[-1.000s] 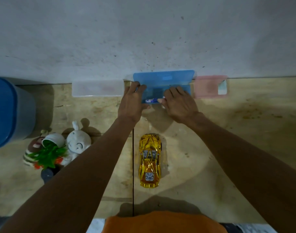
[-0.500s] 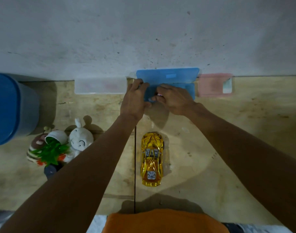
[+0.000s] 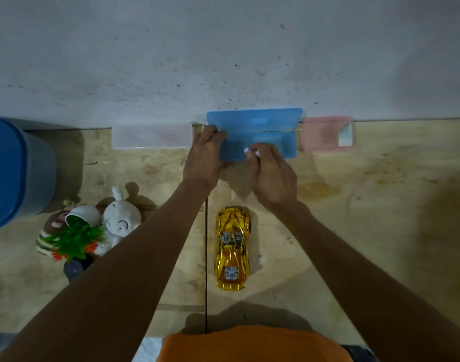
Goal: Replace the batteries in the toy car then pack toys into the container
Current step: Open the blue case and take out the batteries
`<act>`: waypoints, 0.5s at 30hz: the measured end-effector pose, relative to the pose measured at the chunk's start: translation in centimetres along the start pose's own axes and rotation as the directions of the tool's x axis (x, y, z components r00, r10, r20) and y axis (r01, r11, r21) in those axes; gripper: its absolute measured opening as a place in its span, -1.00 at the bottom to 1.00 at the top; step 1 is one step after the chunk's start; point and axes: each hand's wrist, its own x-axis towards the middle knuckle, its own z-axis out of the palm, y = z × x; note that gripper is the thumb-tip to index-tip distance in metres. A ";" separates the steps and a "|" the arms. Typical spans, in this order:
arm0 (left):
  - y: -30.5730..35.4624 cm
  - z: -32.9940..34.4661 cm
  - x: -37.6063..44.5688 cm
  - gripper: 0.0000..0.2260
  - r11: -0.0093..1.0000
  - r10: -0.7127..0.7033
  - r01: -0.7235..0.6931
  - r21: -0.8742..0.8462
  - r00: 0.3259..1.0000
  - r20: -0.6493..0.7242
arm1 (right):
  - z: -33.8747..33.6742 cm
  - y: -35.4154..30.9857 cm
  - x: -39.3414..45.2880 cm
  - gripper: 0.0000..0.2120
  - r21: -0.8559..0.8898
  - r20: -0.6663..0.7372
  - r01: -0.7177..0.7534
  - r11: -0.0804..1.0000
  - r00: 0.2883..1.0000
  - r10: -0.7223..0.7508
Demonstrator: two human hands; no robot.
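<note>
Early stage, judging by the layout. The gold toy car [image 3: 232, 248] lies untouched on the table [image 3: 380, 231] in the near centre, right side up, so its underside and any battery cover are hidden; no swap looks started. At the far edge against the wall, the blue case [image 3: 257, 134] stands open, lid propped up. The left hand [image 3: 204, 160] clamps the case's left end, steadying it. The right hand [image 3: 272, 173] is curled at the case's near rim, fingertips pinching a small white-and-blue item [image 3: 251, 152], probably a battery, too small to confirm. Soft toys [image 3: 88, 231] sit in a cluster at near left, beside the blue container [image 3: 12, 173], not yet packed. A clear case [image 3: 151, 135] and a pink case [image 3: 326, 134] flank the blue one, both closed.
</note>
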 end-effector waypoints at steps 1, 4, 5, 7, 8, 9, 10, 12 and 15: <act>0.0 0.0 0.0 -0.41 1.000 -0.002 0.002 -0.005 1.000 -0.001 | 0.6 0.1 -1.2 -0.73 0.020 -0.013 -0.072 0.997 0.997 0.072; -0.1 0.1 0.0 -0.38 1.000 -0.013 0.013 -0.021 1.000 0.025 | 2.9 0.4 -3.0 -0.73 -0.009 -0.111 -0.196 0.981 0.975 0.194; 0.0 0.1 0.0 -0.37 1.000 -0.018 0.019 -0.018 0.999 0.032 | 3.6 0.3 -3.1 -0.72 -0.036 -0.126 -0.236 0.971 0.965 0.230; 0.0 0.2 0.0 -0.35 1.000 -0.022 0.022 -0.006 0.999 0.030 | 4.6 -0.1 -3.0 -0.67 -0.084 -0.150 -0.334 0.939 0.936 0.320; 0.0 0.2 0.0 -0.35 1.000 -0.024 0.024 -0.004 0.999 0.028 | 5.0 -0.4 -2.9 -0.64 -0.090 -0.173 -0.378 0.922 0.917 0.359; 0.0 0.2 0.0 -0.35 1.000 -0.028 0.028 -0.004 0.999 0.027 | 5.4 -0.8 -2.9 -0.62 -0.074 -0.204 -0.427 0.901 0.891 0.405; 0.0 0.2 0.1 -0.35 1.000 -0.031 0.031 -0.005 0.999 0.028 | 5.7 -1.1 -2.8 -0.63 -0.046 -0.230 -0.474 0.879 0.861 0.453; -0.1 0.2 0.1 -0.36 1.000 -0.031 0.031 -0.004 0.999 0.028 | 6.3 -1.6 -2.7 -0.69 -0.006 -0.276 -0.531 0.848 0.816 0.509; -0.2 0.4 0.0 -0.37 1.000 -0.028 0.028 -0.004 0.999 0.028 | 6.8 -1.7 -2.5 -0.67 0.026 -0.289 -0.567 0.823 0.784 0.550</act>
